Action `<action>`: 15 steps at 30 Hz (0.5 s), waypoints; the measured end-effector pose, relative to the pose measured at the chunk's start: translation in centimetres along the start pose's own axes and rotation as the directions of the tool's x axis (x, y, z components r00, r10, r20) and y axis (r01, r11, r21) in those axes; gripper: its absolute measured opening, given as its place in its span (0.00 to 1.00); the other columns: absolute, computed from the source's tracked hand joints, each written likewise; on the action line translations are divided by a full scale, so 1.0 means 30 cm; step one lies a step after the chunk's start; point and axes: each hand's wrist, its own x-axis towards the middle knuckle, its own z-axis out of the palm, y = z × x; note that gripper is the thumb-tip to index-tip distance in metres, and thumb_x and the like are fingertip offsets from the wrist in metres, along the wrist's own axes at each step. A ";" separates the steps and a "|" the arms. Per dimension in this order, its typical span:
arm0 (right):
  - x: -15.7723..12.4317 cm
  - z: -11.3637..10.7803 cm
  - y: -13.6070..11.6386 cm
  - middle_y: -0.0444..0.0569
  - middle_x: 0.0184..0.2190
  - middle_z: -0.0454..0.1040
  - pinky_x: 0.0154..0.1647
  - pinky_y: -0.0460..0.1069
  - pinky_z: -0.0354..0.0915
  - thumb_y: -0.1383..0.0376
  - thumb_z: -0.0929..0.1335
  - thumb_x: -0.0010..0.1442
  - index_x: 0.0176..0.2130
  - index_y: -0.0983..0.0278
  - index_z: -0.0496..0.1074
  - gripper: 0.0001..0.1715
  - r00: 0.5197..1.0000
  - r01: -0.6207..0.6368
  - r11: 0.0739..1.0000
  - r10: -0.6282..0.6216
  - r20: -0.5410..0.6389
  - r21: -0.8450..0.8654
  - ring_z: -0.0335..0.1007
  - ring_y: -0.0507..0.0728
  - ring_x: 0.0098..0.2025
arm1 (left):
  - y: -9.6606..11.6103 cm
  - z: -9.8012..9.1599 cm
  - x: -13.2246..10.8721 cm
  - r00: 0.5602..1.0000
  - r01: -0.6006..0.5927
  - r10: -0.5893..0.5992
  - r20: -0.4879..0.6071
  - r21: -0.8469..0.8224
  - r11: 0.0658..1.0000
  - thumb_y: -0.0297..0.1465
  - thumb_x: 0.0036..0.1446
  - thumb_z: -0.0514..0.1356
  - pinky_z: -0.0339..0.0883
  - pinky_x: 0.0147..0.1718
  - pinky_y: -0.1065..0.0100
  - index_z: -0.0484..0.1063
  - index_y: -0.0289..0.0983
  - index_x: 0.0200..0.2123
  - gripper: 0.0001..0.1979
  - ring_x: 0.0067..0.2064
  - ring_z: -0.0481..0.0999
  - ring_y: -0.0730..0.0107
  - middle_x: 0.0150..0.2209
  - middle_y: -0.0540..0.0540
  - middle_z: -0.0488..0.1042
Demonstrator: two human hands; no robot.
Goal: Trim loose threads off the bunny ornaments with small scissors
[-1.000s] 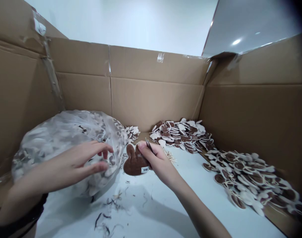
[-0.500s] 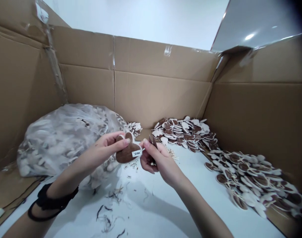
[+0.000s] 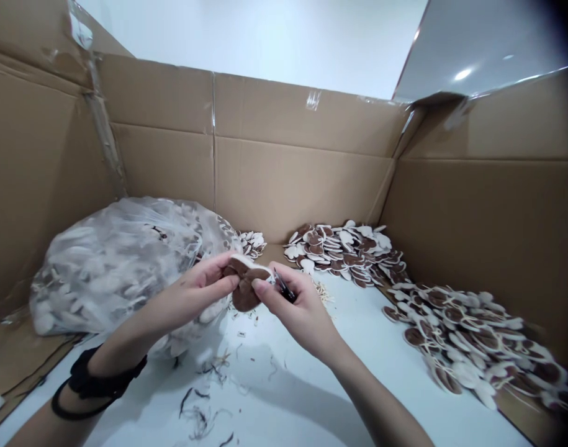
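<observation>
A brown rabbit-shaped felt piece with a white edge (image 3: pixel 244 287) is held up between both hands above the white table. My left hand (image 3: pixel 200 290) pinches its left side with thumb and fingers closed. My right hand (image 3: pixel 293 307) pinches its right side and also grips a small dark tool (image 3: pixel 284 287) that pokes out between the fingers. A black band circles my left wrist (image 3: pixel 90 383).
A clear plastic bag (image 3: pixel 111 264) full of such pieces lies at the left. Piles of finished pieces lie at the back (image 3: pixel 346 251) and along the right (image 3: pixel 474 338). Cardboard walls (image 3: pixel 288 186) enclose the white table (image 3: pixel 302 385). Thread scraps (image 3: pixel 204 397) litter the front.
My left hand left the bag and took hold of the brown piece. Both hands have since tilted the piece, so its label no longer shows.
</observation>
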 end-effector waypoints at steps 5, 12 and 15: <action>-0.003 -0.012 0.029 0.37 0.17 0.53 0.21 0.46 0.43 0.55 0.68 0.61 0.24 0.60 0.51 0.24 0.980 0.102 0.924 -0.157 -0.121 -0.369 0.44 0.49 0.20 | -0.003 0.000 0.000 0.994 0.095 -0.094 -0.062 0.016 0.995 0.35 0.57 0.62 0.66 0.31 0.71 0.71 0.35 0.32 0.08 0.31 0.71 0.71 0.27 0.49 0.72; -0.006 -0.043 0.033 0.42 0.18 0.63 0.22 0.47 0.41 0.60 0.64 0.63 0.27 0.60 0.59 0.14 0.947 0.238 0.630 -0.318 0.034 -0.739 0.50 0.51 0.19 | 0.003 0.000 -0.002 0.988 0.146 -0.133 -0.080 0.181 0.973 0.34 0.54 0.65 0.66 0.30 0.72 0.74 0.36 0.34 0.08 0.32 0.74 0.70 0.30 0.48 0.76; -0.002 -0.057 0.025 0.44 0.20 0.67 0.22 0.48 0.40 0.66 0.61 0.63 0.28 0.61 0.61 0.11 0.935 0.315 0.504 -0.309 0.173 -0.804 0.52 0.52 0.20 | 0.010 0.009 -0.010 0.985 0.167 -0.154 -0.077 0.205 0.964 0.34 0.54 0.65 0.65 0.28 0.73 0.74 0.36 0.35 0.08 0.30 0.73 0.71 0.29 0.49 0.75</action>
